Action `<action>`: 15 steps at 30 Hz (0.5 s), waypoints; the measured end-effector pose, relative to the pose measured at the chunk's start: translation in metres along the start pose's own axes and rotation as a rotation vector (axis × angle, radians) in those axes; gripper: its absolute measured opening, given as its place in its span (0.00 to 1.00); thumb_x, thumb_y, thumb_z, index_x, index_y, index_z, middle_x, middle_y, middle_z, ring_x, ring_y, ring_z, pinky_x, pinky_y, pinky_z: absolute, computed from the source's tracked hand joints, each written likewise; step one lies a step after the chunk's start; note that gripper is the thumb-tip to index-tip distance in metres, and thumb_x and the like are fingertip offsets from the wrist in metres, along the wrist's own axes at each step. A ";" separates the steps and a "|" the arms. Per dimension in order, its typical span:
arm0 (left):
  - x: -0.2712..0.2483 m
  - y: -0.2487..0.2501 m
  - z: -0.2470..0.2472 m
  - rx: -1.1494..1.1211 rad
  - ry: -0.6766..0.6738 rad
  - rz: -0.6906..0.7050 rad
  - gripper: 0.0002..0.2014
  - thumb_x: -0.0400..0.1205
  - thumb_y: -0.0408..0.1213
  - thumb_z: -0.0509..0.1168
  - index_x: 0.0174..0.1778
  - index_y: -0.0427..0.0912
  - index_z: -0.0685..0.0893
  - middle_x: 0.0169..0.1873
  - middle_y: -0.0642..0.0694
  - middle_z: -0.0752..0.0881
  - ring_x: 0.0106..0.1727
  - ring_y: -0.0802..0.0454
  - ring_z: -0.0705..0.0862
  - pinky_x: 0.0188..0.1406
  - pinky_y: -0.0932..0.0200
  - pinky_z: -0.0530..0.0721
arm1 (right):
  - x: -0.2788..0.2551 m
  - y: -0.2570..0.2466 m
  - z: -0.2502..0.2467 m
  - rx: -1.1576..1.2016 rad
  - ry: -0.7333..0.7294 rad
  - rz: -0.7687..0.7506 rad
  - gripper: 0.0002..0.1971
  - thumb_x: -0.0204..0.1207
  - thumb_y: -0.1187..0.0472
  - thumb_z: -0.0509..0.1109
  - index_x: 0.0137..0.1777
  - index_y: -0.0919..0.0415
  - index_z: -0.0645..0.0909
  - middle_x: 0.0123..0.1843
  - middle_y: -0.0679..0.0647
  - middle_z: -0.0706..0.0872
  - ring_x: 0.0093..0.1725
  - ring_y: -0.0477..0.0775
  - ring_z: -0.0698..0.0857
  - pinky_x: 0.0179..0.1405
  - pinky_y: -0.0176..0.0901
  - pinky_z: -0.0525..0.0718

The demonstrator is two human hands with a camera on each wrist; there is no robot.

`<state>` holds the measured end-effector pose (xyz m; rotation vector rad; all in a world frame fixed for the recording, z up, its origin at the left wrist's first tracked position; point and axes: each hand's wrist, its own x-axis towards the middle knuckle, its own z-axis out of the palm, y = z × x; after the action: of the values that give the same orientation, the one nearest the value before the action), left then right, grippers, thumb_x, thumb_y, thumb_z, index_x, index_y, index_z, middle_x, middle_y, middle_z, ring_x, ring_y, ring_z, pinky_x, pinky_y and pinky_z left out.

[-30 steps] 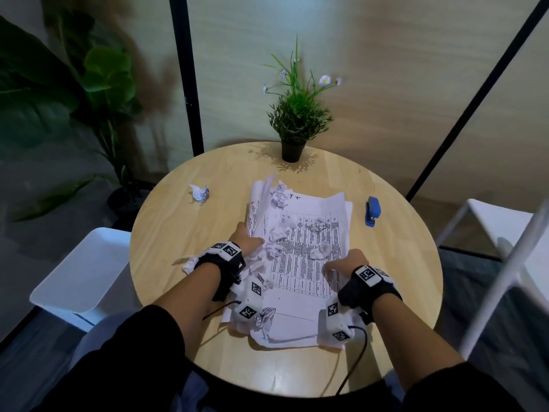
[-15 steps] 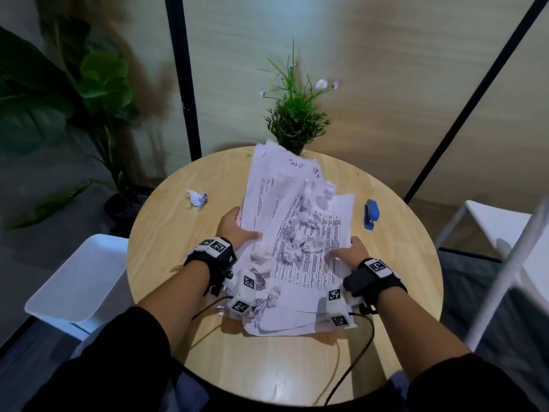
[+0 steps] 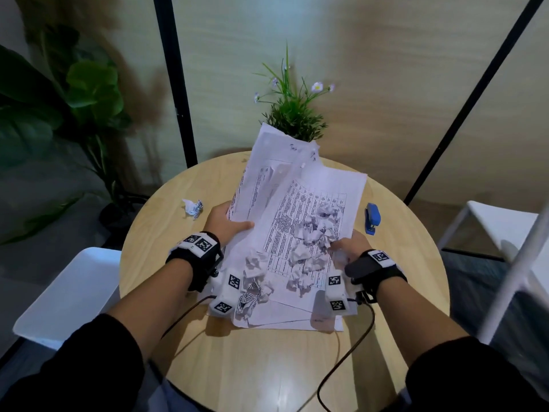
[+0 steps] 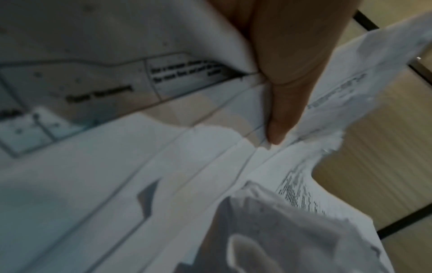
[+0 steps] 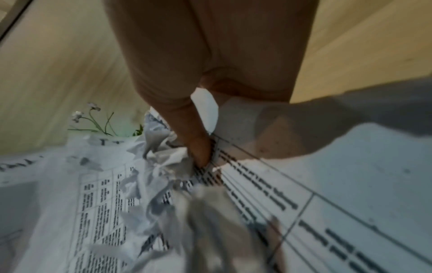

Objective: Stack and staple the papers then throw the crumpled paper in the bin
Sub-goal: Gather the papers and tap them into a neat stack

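Head view: the papers (image 3: 300,209) are held tilted above the desk (image 3: 267,367), gripped by the left hand (image 3: 225,224) and right hand (image 3: 347,248) at opposite edges; crumpled balls (image 3: 315,242) are carried on them; one ball (image 3: 193,207) and a stapler (image 3: 372,218) lie on the desk. Left wrist: sheets are pinched under the thumb (image 4: 280,103). Right wrist: the thumb (image 5: 198,147) is pressed onto print beside the balls (image 5: 163,166).

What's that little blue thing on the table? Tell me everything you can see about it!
It looks like the stapler: small, bright blue and smooth like plastic, with a darker strip along its left side. It lies flat on the round wooden table, on the right, its long side pointing away from the person. Nothing touches it. The right hand is nearby but busy holding the papers, whose edge ends just left of it. Whether it holds staples can't be seen.
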<state>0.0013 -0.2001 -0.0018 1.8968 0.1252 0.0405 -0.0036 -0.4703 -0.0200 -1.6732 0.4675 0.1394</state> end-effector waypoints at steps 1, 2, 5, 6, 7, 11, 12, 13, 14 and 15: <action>0.003 0.002 0.000 0.017 -0.002 0.016 0.27 0.71 0.30 0.76 0.66 0.34 0.79 0.60 0.39 0.86 0.57 0.48 0.83 0.61 0.57 0.78 | 0.001 -0.004 0.000 0.040 -0.010 -0.014 0.20 0.71 0.85 0.64 0.64 0.79 0.75 0.56 0.64 0.80 0.47 0.57 0.77 0.14 0.26 0.74; 0.007 0.004 0.000 0.026 0.006 0.034 0.27 0.71 0.30 0.76 0.67 0.35 0.78 0.61 0.40 0.85 0.57 0.48 0.83 0.61 0.58 0.76 | 0.002 -0.008 0.001 0.061 -0.009 -0.012 0.21 0.72 0.84 0.64 0.66 0.78 0.74 0.57 0.65 0.81 0.50 0.56 0.77 0.15 0.26 0.74; 0.014 0.009 -0.001 0.027 0.012 0.055 0.32 0.69 0.31 0.78 0.69 0.38 0.76 0.58 0.46 0.84 0.56 0.51 0.80 0.59 0.59 0.75 | 0.011 -0.014 0.003 0.095 -0.012 -0.045 0.23 0.71 0.82 0.66 0.67 0.75 0.74 0.65 0.68 0.82 0.56 0.59 0.80 0.25 0.34 0.73; 0.016 0.009 -0.001 0.014 0.013 0.065 0.34 0.67 0.32 0.79 0.69 0.39 0.76 0.58 0.48 0.83 0.57 0.51 0.80 0.59 0.58 0.75 | 0.011 -0.015 0.002 0.101 -0.004 -0.054 0.23 0.71 0.83 0.67 0.67 0.76 0.74 0.66 0.69 0.81 0.56 0.59 0.81 0.25 0.35 0.75; 0.017 0.010 -0.002 0.015 0.009 0.068 0.35 0.65 0.33 0.80 0.69 0.40 0.76 0.58 0.48 0.83 0.58 0.51 0.80 0.60 0.57 0.75 | 0.014 -0.014 0.002 0.103 0.002 -0.068 0.24 0.70 0.84 0.67 0.67 0.76 0.74 0.65 0.68 0.81 0.56 0.60 0.81 0.23 0.34 0.78; 0.022 0.011 -0.005 0.052 0.046 0.081 0.37 0.63 0.32 0.82 0.69 0.39 0.76 0.63 0.43 0.84 0.63 0.47 0.82 0.69 0.50 0.77 | 0.025 -0.014 0.003 0.128 -0.019 -0.091 0.27 0.66 0.81 0.73 0.66 0.74 0.75 0.62 0.59 0.82 0.52 0.60 0.84 0.34 0.31 0.87; 0.024 0.012 -0.006 0.064 0.059 0.076 0.37 0.63 0.33 0.82 0.69 0.39 0.77 0.63 0.42 0.85 0.64 0.45 0.82 0.71 0.47 0.77 | 0.026 -0.016 0.004 0.119 -0.014 -0.100 0.28 0.64 0.78 0.76 0.66 0.72 0.76 0.65 0.61 0.83 0.56 0.63 0.85 0.47 0.42 0.88; 0.026 0.014 -0.008 0.063 0.063 0.073 0.36 0.63 0.34 0.81 0.68 0.39 0.77 0.63 0.42 0.85 0.64 0.44 0.82 0.71 0.45 0.77 | 0.027 -0.018 0.004 0.110 -0.014 -0.108 0.29 0.63 0.76 0.78 0.65 0.69 0.78 0.65 0.64 0.84 0.60 0.65 0.84 0.57 0.53 0.85; 0.026 0.016 -0.009 0.051 0.063 0.072 0.35 0.64 0.33 0.81 0.68 0.39 0.77 0.62 0.42 0.85 0.64 0.44 0.82 0.70 0.44 0.78 | 0.030 -0.018 0.003 0.099 -0.011 -0.123 0.29 0.62 0.74 0.79 0.65 0.68 0.78 0.65 0.64 0.84 0.62 0.65 0.83 0.61 0.59 0.82; 0.026 0.019 -0.011 0.033 0.063 0.077 0.34 0.64 0.33 0.81 0.67 0.38 0.78 0.61 0.42 0.85 0.63 0.44 0.83 0.69 0.45 0.78 | 0.032 -0.019 0.002 0.092 -0.010 -0.125 0.29 0.62 0.73 0.80 0.64 0.67 0.79 0.64 0.64 0.85 0.63 0.65 0.83 0.60 0.59 0.82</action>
<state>0.0275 -0.1933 0.0186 1.9331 0.0964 0.1509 0.0334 -0.4738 -0.0139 -1.6060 0.3554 0.0337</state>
